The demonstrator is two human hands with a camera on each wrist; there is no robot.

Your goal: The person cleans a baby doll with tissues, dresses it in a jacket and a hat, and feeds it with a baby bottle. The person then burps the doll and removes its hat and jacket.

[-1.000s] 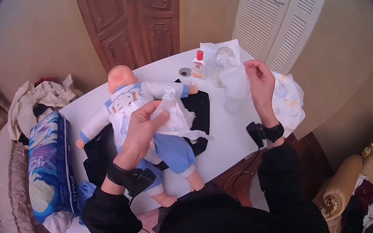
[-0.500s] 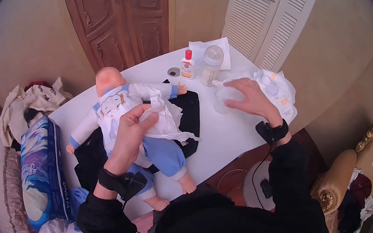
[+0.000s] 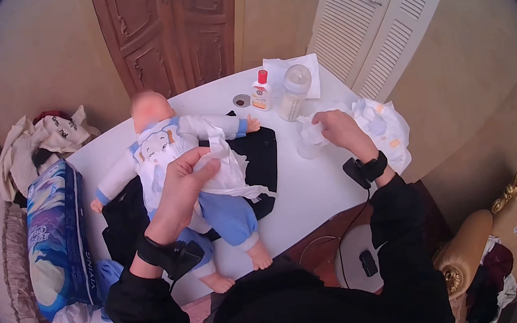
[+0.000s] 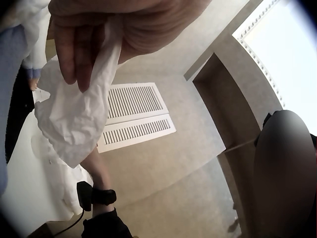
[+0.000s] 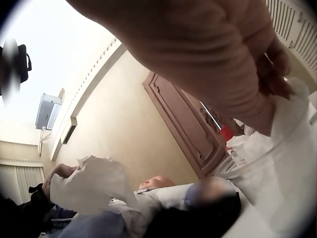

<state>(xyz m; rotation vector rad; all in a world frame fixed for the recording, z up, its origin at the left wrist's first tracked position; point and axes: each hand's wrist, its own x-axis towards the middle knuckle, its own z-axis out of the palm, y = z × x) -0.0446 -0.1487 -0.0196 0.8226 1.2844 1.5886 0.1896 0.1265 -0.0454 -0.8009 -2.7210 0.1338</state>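
The left hand (image 3: 184, 183) pinches a crumpled white wipe (image 3: 228, 169) above the doll's (image 3: 162, 149) belly and legs. In the left wrist view the white wipe (image 4: 74, 116) hangs from the curled fingers of that hand (image 4: 133, 27). On the right, the right hand (image 3: 344, 130) pinches thin white material (image 3: 311, 130) at a clear round container (image 3: 308, 150). The right wrist view shows this white material (image 5: 290, 121) between thumb and fingers of the hand (image 5: 213, 64), beside a clear curved rim. The doll lies on its back on black cloth (image 3: 263, 161).
Behind the right hand stand a milk bottle (image 3: 294, 94) and a red-capped bottle (image 3: 260, 92). A patterned diaper (image 3: 385, 128) lies at the table's right edge. A blue diaper pack (image 3: 58, 237) lies at the left, beside a blue cloth (image 3: 110, 276).
My right hand has come down from its raised position to the clear container, and its spread fingers have closed on the white material. The left hand keeps hold of its wipe. The head view has shifted slightly.
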